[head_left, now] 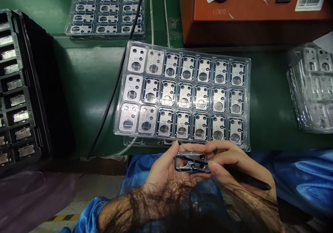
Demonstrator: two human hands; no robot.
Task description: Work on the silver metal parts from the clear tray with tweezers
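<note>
My left hand (166, 170) holds a small rectangular metal plate (191, 161) with a blue edge, one large hole and smaller dark rings. A thin dark strip lies across the plate. My right hand (234, 167) pinches something at the plate's right end, and a black pen-like tool (256, 182) rests within that hand. Just beyond both hands, a clear plastic tray (248, 104) carries rows of similar plates; several at its left side look plain silver or pale, the others blue-edged.
Black trays (39, 135) of metal parts stand at the left. Another clear tray (104, 35) lies at the back, near a black cable (110, 104). An orange-brown box (247, 28) sits at the back right, stacked clear trays (299, 97) at the right.
</note>
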